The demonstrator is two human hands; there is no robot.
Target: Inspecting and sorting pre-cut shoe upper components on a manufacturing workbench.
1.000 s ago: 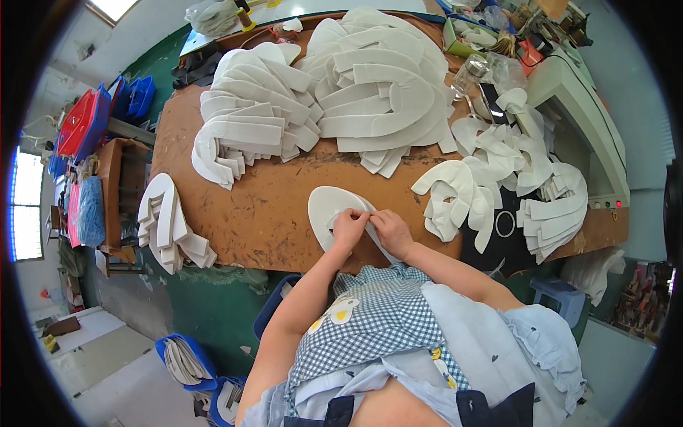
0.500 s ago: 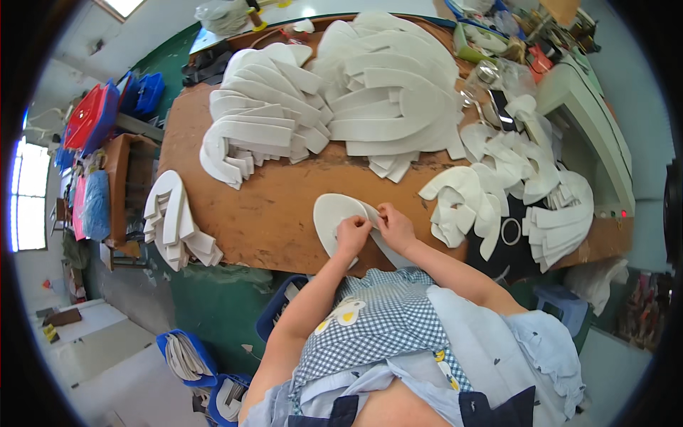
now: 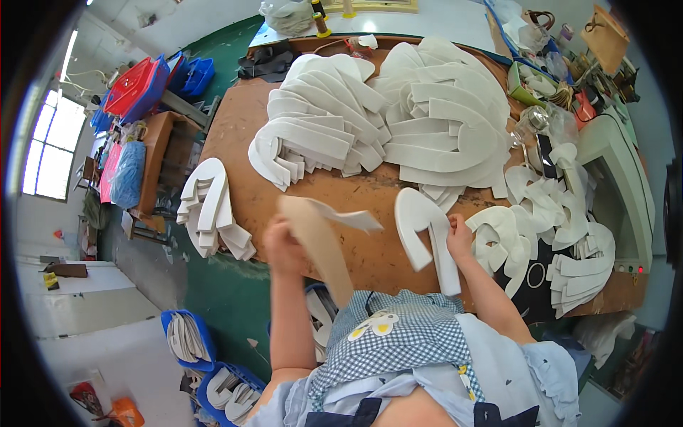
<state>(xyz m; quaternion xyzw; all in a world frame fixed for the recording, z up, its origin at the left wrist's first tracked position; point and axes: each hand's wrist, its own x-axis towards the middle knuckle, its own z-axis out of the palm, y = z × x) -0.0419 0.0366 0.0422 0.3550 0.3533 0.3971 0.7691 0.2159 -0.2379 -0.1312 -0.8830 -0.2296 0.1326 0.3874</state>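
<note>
- Brown wooden worktable (image 3: 341, 192), long and bare at its near edge, carries the stock within arm's reach of the seated person.
- White curved foam-like cut pieces in two big fanned heaps (image 3: 398, 121) lie overlapped at the far side, likely so each can be slid off the top.
- Smaller white horseshoe-shaped pieces (image 3: 541, 228) crowd the table's right end, just beside the right hand; a further stack of white curved strips (image 3: 210, 210) hangs over the left edge.
- Tan backing sheet (image 3: 320, 245), a long blurred strip, is lifted off the table in the left hand (image 3: 284, 245), tilted down toward the lap; it appears peeled away from the white piece.
- White U-shaped piece (image 3: 427, 238) lies at the near edge, one leg overhanging toward the checked apron (image 3: 398, 341), pinned flat by the right hand (image 3: 459, 238).
- Left hand: closed around the tan strip, forearm raised, blurred.
- Right hand: fingers pressed on the U-shaped piece, wrist low; whether they clasp it I cannot tell.
</note>
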